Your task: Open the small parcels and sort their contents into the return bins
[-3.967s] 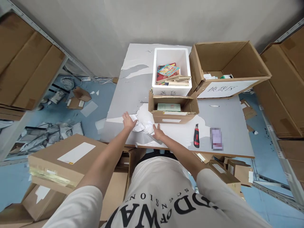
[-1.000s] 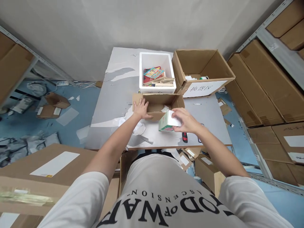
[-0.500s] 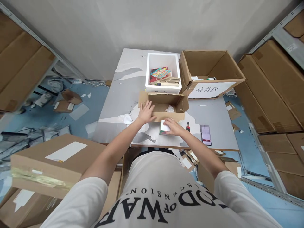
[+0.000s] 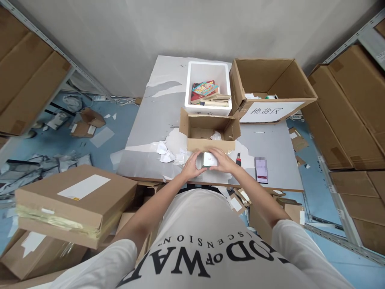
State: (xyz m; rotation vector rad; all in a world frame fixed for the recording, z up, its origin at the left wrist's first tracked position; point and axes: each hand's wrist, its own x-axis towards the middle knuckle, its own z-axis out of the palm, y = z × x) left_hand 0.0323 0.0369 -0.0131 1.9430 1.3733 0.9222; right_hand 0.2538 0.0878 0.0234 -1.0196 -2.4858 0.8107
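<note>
A small white box (image 4: 209, 159) with a little printing on top and a green lower edge lies near the table's front edge. My right hand (image 4: 222, 161) grips it from the right, thumb at the near side and fingers at the far side. My left hand (image 4: 192, 166) curves beside its left end, thumb and fingers apart, with a narrow gap to the box. Just beyond both hands stands an open cardboard box (image 4: 211, 145) with a crumpled piece of clear plastic (image 4: 215, 136) inside.
Behind stand a white foam box (image 4: 192, 108) of booklets and a large labelled carton (image 4: 278, 100). A red-and-black box cutter (image 4: 238, 159) and a phone (image 4: 261, 170) lie to the right. Crumpled paper (image 4: 166, 154) is on the left. Stacked cartons (image 4: 75, 200) flank the table.
My left hand has left the open cardboard box and come down beside the small white box. My right hand still holds the small box, now turned squarer to me. The view has shifted slightly.
</note>
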